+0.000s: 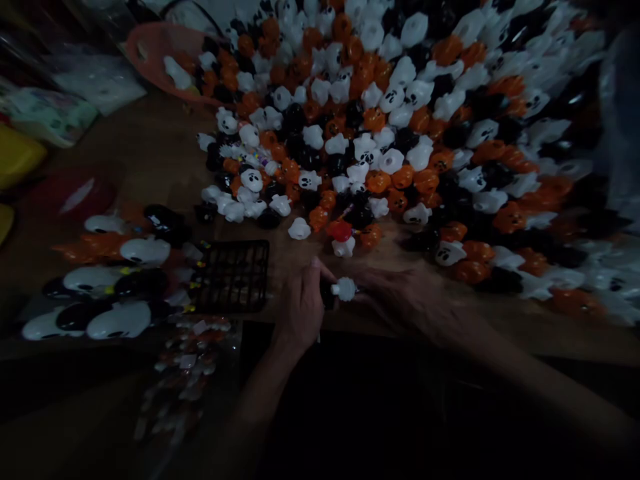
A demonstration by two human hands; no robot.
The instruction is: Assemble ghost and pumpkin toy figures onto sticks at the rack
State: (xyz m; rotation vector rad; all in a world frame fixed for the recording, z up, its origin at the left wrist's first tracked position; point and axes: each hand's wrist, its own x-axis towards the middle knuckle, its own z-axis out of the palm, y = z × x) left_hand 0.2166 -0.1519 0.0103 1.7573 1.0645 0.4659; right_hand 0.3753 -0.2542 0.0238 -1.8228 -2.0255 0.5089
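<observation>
My left hand is closed on a small black piece, near the front edge of the wooden table. A white ribbed plug sticks out of that piece to the right. My right hand is just right of the plug, its fingertips close to it; they are dark and blurred, so I cannot tell whether they grip anything. Beyond my hands lie a white star-shaped piece, a red piece and an orange pumpkin piece.
A large heap of white ghost, orange pumpkin and black figures covers the back and right. An orange basket lies at the back left. Left of my hands are a black grid tray and rows of larger figures.
</observation>
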